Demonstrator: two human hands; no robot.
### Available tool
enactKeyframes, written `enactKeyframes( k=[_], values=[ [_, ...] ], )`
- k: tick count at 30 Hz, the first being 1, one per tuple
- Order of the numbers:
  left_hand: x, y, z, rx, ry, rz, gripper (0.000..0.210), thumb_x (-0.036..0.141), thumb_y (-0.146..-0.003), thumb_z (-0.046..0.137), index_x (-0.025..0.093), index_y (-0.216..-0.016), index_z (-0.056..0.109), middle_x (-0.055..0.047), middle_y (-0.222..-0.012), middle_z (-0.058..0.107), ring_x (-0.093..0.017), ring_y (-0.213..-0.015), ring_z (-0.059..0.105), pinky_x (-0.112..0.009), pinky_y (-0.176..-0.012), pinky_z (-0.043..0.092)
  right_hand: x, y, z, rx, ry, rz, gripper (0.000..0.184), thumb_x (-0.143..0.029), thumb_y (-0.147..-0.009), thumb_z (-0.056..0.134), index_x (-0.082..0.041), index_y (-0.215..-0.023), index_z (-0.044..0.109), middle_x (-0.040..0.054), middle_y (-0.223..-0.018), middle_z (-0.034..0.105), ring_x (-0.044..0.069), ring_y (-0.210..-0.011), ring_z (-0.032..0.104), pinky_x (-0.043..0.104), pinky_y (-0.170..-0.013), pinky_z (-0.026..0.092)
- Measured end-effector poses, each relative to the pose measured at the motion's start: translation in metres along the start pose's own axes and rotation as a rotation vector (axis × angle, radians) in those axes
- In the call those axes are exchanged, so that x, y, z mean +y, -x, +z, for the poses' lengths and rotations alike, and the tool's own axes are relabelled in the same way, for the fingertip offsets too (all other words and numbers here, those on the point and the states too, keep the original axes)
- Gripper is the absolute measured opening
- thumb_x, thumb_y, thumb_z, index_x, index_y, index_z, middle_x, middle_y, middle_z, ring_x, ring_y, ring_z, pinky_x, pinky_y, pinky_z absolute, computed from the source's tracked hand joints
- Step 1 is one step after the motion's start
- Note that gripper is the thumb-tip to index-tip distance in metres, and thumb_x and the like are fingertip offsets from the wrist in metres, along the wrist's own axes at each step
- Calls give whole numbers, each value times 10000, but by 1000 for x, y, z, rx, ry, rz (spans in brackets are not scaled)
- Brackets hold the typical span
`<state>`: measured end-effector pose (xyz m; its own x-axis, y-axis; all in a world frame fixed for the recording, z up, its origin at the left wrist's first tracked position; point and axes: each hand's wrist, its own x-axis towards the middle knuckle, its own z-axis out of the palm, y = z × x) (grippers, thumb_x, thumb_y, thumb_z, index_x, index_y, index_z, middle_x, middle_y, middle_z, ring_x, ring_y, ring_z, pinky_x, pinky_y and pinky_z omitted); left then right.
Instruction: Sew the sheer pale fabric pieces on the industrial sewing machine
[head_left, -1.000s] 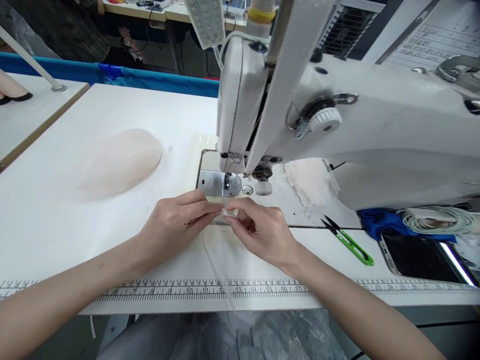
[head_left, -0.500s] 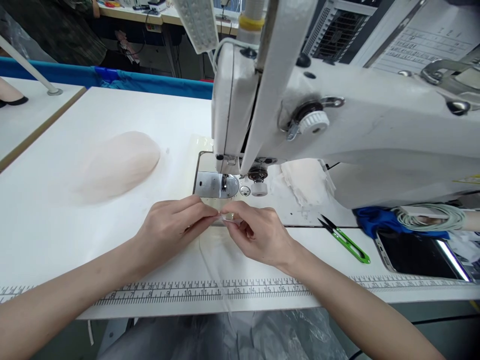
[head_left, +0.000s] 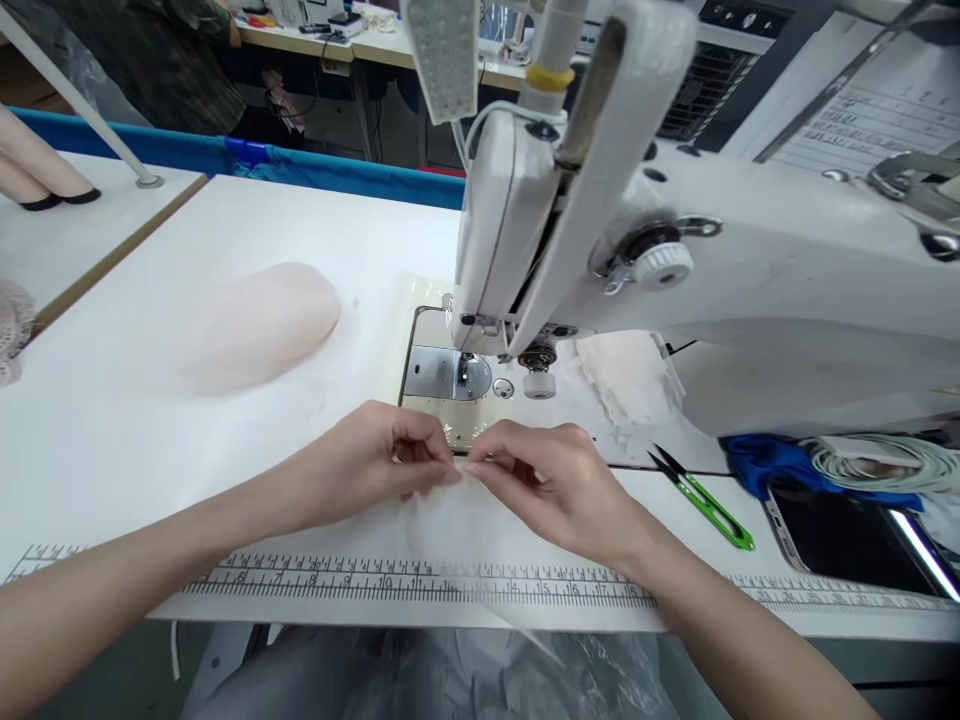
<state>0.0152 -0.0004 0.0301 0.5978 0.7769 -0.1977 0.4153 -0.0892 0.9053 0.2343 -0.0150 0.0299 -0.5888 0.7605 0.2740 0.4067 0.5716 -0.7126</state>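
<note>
The left hand [head_left: 379, 460] and the right hand [head_left: 562, 490] are working almost fingertip to fingertip, low in the middle of the scene. Each grip is pinching thumb against finger, and both are apparently grasping one edge of a sheer white fabric [head_left: 442, 522]; the fingertips are largely hiding the pinched edge. The fabric is falling toward the near edge of the worktop [head_left: 225, 225] and is overlapping the printed ruler [head_left: 337, 580]. A thin pale strip [head_left: 521, 632] is trailing over that near edge; whether it is belonging to the fabric cannot be told.

In this report's judgement, the hands are arranging or straightening the edge by touch. The next move is calling for a steady, light pinch on both sides and a flat edge between them, since cloth this thin could be slipping or folding over.

Just beyond the hands, the presser foot [head_left: 463, 372] of the sewing machine [head_left: 510, 220] is standing apart from the fabric. To the right, green-handled snips [head_left: 705, 500] are lying near the right forearm, with a phone [head_left: 847, 540] farther right. Pale cloth pieces [head_left: 630, 378] are resting beyond the right hand. Far left, a pale pink oval piece [head_left: 262, 325] is lying well apart from both hands.
</note>
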Motion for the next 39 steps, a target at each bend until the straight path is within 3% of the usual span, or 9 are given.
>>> enactKeyframes(
  k=[2,5,10,13,17,22,27,33,39],
  values=[
    [0,-1,2,-75,3,-53,155,338,-866,634,225,-772,683,58,-603,632,-94,-543,570,-202,-495,412,-7,-2,-7,-160,-122,212,135,-239,-960,519,-194,-874,613,-71,-553,510,63,-461,441,181,-446,331],
    [-9,-6,9,109,-297,47,138,302,-870,620,229,-772,684,53,-659,655,-108,-592,580,-245,-564,399,-7,-7,-5,-178,-30,350,122,-207,-941,520,-200,-849,600,-81,-528,471,68,-447,401,196,-457,301],
    [-29,-16,17,418,-796,364,88,262,-899,601,193,-918,653,4,-824,685,-156,-724,612,-329,-690,379,15,-17,15,-14,317,287,123,-147,-905,514,-193,-843,609,-51,-595,562,88,-506,479,224,-530,308],
    [-31,-16,17,484,-967,476,116,248,-902,601,183,-990,639,-35,-951,696,-192,-824,616,-352,-705,389,24,-19,20,-1,398,277,156,-185,-928,493,-203,-897,645,-25,-650,623,111,-568,555,229,-553,334],
    [-28,-10,20,529,-1160,669,115,127,-894,590,180,-945,679,-6,-981,730,-188,-835,619,-366,-727,404,30,-22,22,15,482,253,202,-223,-957,476,-207,-937,676,10,-745,678,130,-658,612,228,-560,360],
    [-26,-4,25,467,-1273,633,212,200,-953,541,143,-1115,667,-40,-1187,697,-220,-977,628,-394,-785,416,34,-18,23,65,721,129,226,-178,-960,478,-197,-988,701,49,-946,727,110,-646,615,238,-480,316],
    [-30,-11,21,468,-1217,606,237,195,-967,527,159,-1174,636,-19,-1189,698,-223,-1078,625,-392,-812,406,30,-8,19,262,904,-197,216,-97,-905,554,-191,-1015,714,-11,-1032,747,95,-652,611,265,-520,382],
    [-32,-19,16,472,-1200,562,269,219,-975,512,178,-1225,605,7,-1210,687,-230,-1129,608,-413,-842,388,34,-9,20,131,911,-42,292,-255,-983,481,-124,-1147,684,78,-954,760,232,-919,619,359,-655,422],
    [-29,-16,17,477,-1261,547,259,229,-974,515,179,-1207,615,-22,-1217,683,-250,-1146,605,-420,-839,393,39,-11,21,94,883,15,319,-292,-1004,442,-162,-1144,697,83,-954,758,252,-1036,576,395,-834,406]
  ],
)
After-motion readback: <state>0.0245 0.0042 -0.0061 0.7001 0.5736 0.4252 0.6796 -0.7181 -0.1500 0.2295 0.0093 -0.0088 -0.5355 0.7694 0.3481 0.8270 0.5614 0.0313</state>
